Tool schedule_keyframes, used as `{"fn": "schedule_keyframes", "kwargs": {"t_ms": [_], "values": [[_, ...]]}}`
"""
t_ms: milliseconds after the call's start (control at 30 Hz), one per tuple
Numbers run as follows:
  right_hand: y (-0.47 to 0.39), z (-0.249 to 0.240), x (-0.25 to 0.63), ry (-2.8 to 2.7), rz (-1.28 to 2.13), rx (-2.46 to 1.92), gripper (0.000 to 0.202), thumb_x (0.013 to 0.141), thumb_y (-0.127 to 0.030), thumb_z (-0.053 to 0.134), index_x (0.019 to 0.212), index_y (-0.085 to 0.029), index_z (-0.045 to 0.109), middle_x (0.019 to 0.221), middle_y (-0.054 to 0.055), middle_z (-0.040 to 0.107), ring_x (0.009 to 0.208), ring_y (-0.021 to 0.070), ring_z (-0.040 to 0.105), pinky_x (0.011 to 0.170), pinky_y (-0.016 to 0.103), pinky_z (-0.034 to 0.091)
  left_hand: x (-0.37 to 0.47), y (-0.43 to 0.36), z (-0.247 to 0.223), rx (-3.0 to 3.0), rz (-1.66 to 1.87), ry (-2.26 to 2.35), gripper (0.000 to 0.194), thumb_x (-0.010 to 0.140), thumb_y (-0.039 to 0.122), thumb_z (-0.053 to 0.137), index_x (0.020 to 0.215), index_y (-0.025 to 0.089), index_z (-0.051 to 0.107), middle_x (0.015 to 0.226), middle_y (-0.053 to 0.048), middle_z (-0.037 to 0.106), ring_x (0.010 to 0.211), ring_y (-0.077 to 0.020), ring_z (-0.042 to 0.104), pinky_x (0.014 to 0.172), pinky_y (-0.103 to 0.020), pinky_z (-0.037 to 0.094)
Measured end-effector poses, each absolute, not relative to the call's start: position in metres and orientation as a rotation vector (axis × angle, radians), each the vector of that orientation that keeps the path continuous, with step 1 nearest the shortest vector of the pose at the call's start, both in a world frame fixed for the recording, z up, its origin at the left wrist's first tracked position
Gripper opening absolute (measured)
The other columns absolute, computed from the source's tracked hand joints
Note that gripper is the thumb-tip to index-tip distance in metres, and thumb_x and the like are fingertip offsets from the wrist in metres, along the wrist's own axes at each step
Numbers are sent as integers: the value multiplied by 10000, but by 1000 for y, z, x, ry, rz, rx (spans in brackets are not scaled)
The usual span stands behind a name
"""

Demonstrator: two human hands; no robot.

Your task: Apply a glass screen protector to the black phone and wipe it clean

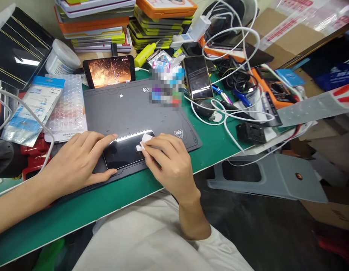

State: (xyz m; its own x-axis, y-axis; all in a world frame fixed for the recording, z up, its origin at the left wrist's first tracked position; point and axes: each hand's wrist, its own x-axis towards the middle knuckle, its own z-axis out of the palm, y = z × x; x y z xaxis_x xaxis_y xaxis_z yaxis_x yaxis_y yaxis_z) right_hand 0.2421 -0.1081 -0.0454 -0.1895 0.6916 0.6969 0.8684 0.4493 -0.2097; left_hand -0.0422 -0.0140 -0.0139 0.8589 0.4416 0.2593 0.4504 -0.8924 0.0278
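A smartphone [125, 152] with a dark, glossy screen lies flat on the grey work mat [118, 109], its long side running left to right. My left hand [81, 158] grips the phone's left end, the thumb at the near edge and the index finger at the far edge. Between the fingertips of my right hand [173, 162] is a crumpled white wipe [145, 140], pressed to the right part of the screen. My right hand covers the phone's right end.
Behind the mat stands a phone [110, 71] playing video. Stacked flat boxes [95, 22] rise at the back. Another phone [198, 77], white cables [233, 113] and tools crowd the right. Bubble wrap [68, 101] and packets [35, 105] lie left. A grey stool [270, 177] stands below.
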Motion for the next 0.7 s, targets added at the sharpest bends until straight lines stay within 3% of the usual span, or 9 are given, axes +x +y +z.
{"fn": "schedule_keyframes", "kwargs": {"t_ms": [300, 500, 700], "values": [[-117, -39, 179, -1924, -224, -1301, 102, 1116, -109, 746, 1122, -115, 848, 997, 67, 874, 1012, 214, 802, 1201, 398, 652, -40, -14, -7, -3023, -362, -692, 672, 1191, 572, 543, 1670, 108, 467, 1391, -227, 708, 1212, -396, 698, 1023, -523, 567], [-115, -46, 167, -1936, -239, -1297, 127, 1122, -122, 749, 1183, -169, 849, 1065, 42, 883, 1049, 195, 807, 1297, 397, 588, -46, -12, -12, -3019, -353, -668, 691, 1183, 531, 543, 1738, 146, 397, 1414, -214, 700, 1254, -399, 688, 1030, -520, 563], [-115, -44, 206, -1874, -229, -1366, 137, 1132, -142, 738, 1128, -248, 825, 1050, 11, 899, 1041, 212, 848, 1268, 507, 614, -45, -13, -13, -3064, -349, -759, 751, 1180, 615, 564, 1784, 219, 361, 1429, -188, 701, 1264, -394, 695, 1082, -537, 560]]}}
